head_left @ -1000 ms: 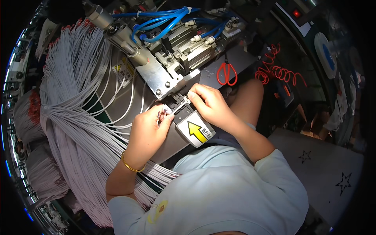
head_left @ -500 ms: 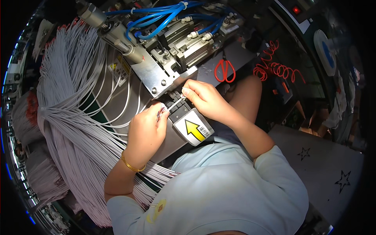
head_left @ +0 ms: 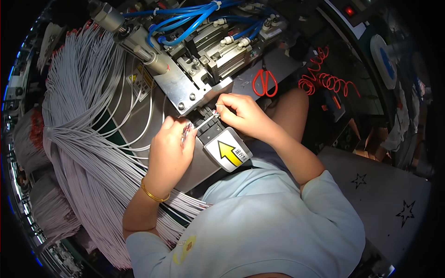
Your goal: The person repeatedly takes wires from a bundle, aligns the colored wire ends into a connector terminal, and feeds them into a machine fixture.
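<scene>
My left hand (head_left: 168,150) is closed around stripped cable ends (head_left: 186,130) showing thin red and white wires. It sits at the left side of a small black fixture block (head_left: 211,131) beneath the machine's silver metal plate (head_left: 180,88). Across the block, a thin white cable (head_left: 204,124) runs from the left fingers toward my right hand (head_left: 245,118). The right thumb and forefinger are pinched together at the cable's far end, close under the plate; the very tip is partly hidden. Below the block is a white guard plate (head_left: 218,149) bearing a yellow arrow.
A large bundle of grey-white cables (head_left: 92,157) fans over the left side. Blue air hoses (head_left: 194,25) cross the machine top. Red-handled scissors (head_left: 265,83) lie right of the machine, near a coiled red hose (head_left: 329,81). A star-marked white surface (head_left: 375,185) stands at right.
My left hand has drawn slightly left, away from the fixture block, and its fingers have shifted on the wires. My right hand stays nearly in place, still pinching.
</scene>
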Demonstrator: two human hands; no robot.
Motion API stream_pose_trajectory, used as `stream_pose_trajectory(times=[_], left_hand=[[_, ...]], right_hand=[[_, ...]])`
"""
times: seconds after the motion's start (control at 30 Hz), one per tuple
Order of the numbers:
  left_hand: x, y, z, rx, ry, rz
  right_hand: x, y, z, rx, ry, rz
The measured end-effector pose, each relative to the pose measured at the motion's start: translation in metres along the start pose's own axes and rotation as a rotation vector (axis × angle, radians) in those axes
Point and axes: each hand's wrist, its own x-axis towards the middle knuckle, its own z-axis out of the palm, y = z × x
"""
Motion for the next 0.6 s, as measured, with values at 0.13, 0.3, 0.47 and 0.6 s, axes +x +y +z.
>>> stream_pose_trajectory(times=[0.13,0.3,0.47,0.6], left_hand=[[-0.001,-0.005,-0.004,0.008,-0.002,-0.076],[-0.005,-0.012,-0.005,-0.109,-0.038,-0.074],[-0.005,0.0,-0.013,-0.415,-0.238,-0.25],[-0.004,0.0,-0.015,-0.59,-0.269,-0.273]], right_hand=[[-0.002,-0.01,0.0,-0.176,0.073,-0.029],[-0.003,-0.032,0.005,-0.333,0.171,-0.315],[-0.005,-0.037,0.013,-0.092,0.022,-0.393],[-0.006,-0.037,0.013,-0.046,0.035,-0.436]])
